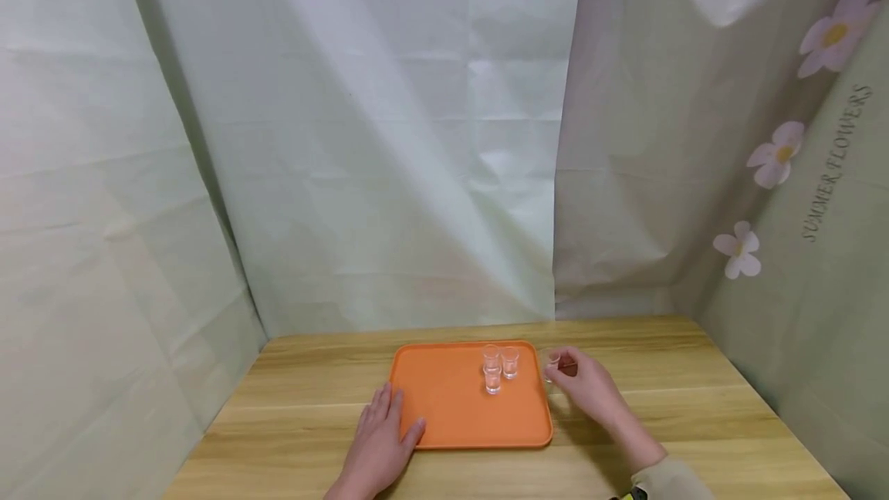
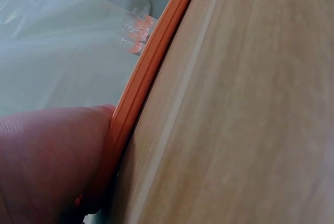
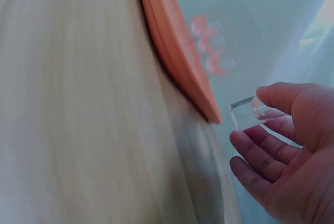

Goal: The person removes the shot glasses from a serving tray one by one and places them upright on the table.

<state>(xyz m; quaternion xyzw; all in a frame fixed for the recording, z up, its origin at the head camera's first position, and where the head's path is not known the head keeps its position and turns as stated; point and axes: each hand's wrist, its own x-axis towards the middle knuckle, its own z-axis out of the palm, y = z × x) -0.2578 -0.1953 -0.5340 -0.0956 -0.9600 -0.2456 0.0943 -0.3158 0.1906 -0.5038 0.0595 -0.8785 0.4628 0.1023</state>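
An orange tray (image 1: pixel 444 407) lies on the wooden table. My left hand (image 1: pixel 378 442) rests at its left side, fingers extended along the edge and thumb over the near-left corner. Between thumb and fingers, my right hand (image 1: pixel 590 388) pinches a small clear shot glass (image 3: pixel 243 113), just beyond the tray's right rim. In the right wrist view this glass is off the table, its thick base pointing toward the tray. Three similar glasses stand close together on the tray's right half: a rear-left glass (image 1: pixel 491 355), a right glass (image 1: pixel 510 362) and a front glass (image 1: pixel 492 383).
The wooden table (image 1: pixel 305 384) extends on both sides of the tray. Pale green fabric (image 1: pixel 389 176) hangs behind it and at both sides. The right panel (image 1: pixel 833 315) carries printed flowers and lettering.
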